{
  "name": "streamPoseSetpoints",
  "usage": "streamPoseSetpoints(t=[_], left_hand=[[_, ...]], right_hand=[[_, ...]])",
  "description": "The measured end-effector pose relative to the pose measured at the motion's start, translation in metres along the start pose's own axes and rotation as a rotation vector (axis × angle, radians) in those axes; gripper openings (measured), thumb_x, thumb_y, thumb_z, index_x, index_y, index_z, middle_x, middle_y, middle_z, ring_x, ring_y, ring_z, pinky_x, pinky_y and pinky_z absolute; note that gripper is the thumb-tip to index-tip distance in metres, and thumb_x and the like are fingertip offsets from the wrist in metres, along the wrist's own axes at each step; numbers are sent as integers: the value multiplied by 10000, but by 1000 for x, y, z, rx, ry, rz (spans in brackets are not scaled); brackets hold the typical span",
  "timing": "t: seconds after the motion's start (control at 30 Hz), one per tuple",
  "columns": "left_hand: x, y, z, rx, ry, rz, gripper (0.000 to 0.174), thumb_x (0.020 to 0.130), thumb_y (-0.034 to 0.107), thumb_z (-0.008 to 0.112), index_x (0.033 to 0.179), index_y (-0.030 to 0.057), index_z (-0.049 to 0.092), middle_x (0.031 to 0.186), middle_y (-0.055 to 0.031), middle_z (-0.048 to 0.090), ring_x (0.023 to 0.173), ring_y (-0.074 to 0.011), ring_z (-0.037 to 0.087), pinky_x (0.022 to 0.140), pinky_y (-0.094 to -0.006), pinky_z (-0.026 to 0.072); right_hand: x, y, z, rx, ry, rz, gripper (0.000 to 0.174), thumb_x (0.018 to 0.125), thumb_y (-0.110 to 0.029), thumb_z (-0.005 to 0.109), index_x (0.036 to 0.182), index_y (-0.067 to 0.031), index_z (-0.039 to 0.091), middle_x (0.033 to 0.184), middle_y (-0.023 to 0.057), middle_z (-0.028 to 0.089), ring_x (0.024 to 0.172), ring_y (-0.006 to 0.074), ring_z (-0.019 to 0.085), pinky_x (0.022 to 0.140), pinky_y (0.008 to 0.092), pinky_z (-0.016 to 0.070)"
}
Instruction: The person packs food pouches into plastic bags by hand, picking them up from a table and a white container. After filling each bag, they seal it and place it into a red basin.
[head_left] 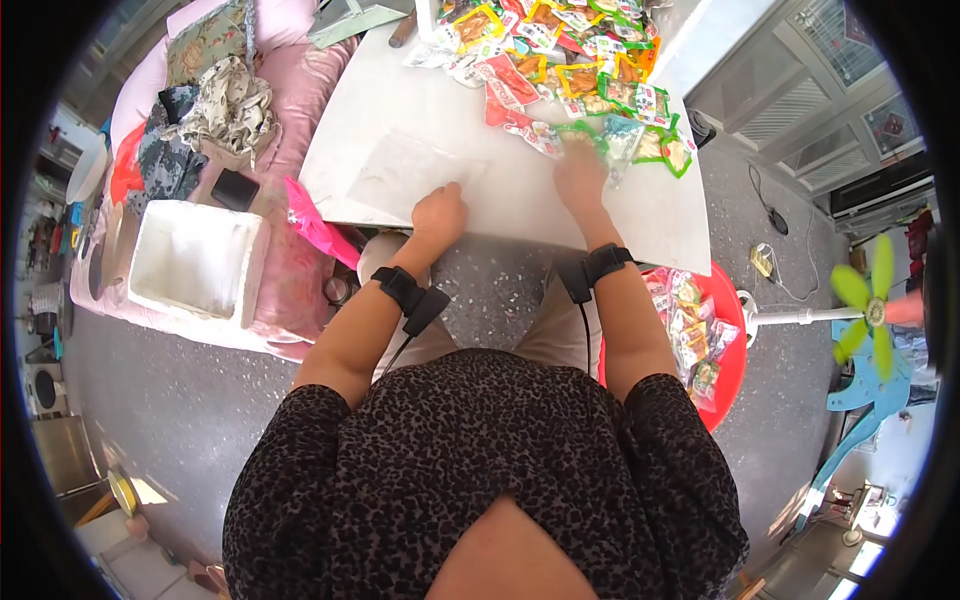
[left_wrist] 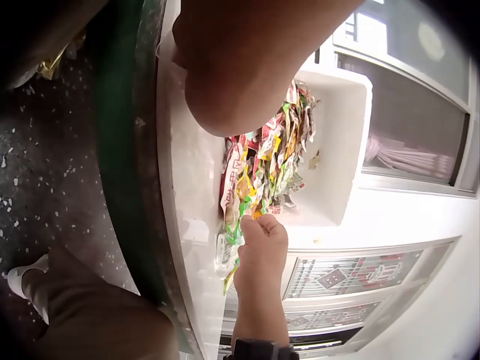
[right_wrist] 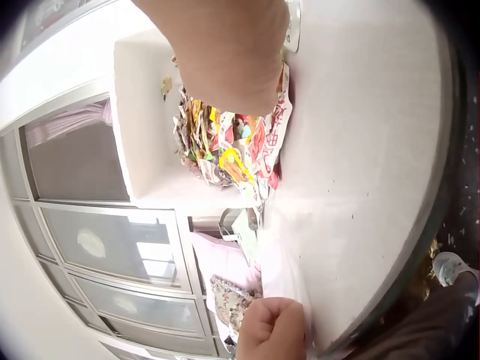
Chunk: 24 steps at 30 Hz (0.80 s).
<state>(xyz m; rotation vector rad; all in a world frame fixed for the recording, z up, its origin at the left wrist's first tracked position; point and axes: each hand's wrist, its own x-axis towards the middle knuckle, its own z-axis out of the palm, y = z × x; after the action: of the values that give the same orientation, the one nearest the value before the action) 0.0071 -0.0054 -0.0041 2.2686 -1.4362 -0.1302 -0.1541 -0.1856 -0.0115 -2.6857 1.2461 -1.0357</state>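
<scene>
I have the left hand [head_left: 440, 215] with its fingers curled and thumb pressed across them, pinching the near edge of a clear plastic film [head_left: 385, 175]; the film spreads flat on the white table [head_left: 350, 120], ahead and to the left of that grip. Over to its right I see the right hand [head_left: 580, 178], blurred from above; its fingers are bent in against the snack packets [head_left: 560, 65], right by a green-edged one, but I can't tell whether they hold it. The packets heap up ahead of that grip, spilling from a tipped white box [left_wrist: 337, 135]. Behind and to the right of it, below the tabletop, I have a red basin [head_left: 737, 365] of more packets.
</scene>
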Motion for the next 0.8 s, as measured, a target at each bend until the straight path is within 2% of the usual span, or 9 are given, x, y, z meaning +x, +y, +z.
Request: streamPoseSetpoints(t=[0.13, 0.23, 0.33, 0.53, 0.63, 0.73, 0.8], left_hand=[[1, 2, -1, -6, -32, -31, 135, 735, 158, 417, 754, 27, 444, 734, -175, 537, 687, -335, 521, 614, -432, 405], [-2, 1, 0, -21, -24, -27, 140, 738, 159, 415, 756, 24, 448, 736, -173, 538, 690, -334, 522, 616, -428, 406], [-1, 2, -2, -16, -21, -25, 143, 741, 159, 414, 758, 22, 452, 738, -169, 538, 689, -333, 523, 615, -425, 407], [-3, 6, -3, -6, -31, -30, 142, 741, 156, 415, 763, 22, 457, 733, -169, 538, 690, -331, 525, 614, -423, 409], [-2, 5, -3, -11, -26, -28, 142, 741, 155, 414, 760, 20, 456, 729, -171, 537, 689, -332, 525, 614, -423, 411], [-2, 4, -1, -7, -23, -21, 140, 739, 152, 412, 753, 19, 452, 725, -172, 536, 684, -334, 524, 611, -423, 411], [-3, 4, -2, -2, -20, -20, 137, 737, 149, 411, 748, 19, 450, 721, -172, 535, 681, -336, 523, 610, -424, 411]], right_hand=[[6, 14, 13, -140, -54, 9, 277, 668, -90, 507, 945, -93, 502, 1119, 90, 405, 1079, 253, 349, 807, 489, 299], [7, 14, 16, -167, -129, 31, 220, 681, -91, 501, 900, -101, 523, 1085, 82, 426, 1059, 252, 369, 804, 476, 311], [3, 12, 14, -28, -216, 120, 186, 683, -107, 511, 868, -102, 535, 1081, 76, 429, 1048, 252, 378, 804, 471, 309], [-1, 9, 4, 60, 29, -42, 198, 677, -122, 529, 874, -105, 531, 1071, 73, 435, 1042, 259, 382, 813, 467, 294], [17, -3, 7, -78, -11, -43, 208, 671, -121, 531, 878, -105, 533, 1090, 67, 427, 1044, 258, 382, 825, 467, 286], [29, -13, 3, -180, -167, 63, 209, 663, -119, 533, 871, -99, 535, 1075, 63, 452, 1054, 253, 376, 832, 472, 282], [30, 1, 20, -178, -218, 50, 191, 668, -105, 524, 858, -100, 539, 1041, 67, 477, 1053, 262, 377, 829, 466, 290]])
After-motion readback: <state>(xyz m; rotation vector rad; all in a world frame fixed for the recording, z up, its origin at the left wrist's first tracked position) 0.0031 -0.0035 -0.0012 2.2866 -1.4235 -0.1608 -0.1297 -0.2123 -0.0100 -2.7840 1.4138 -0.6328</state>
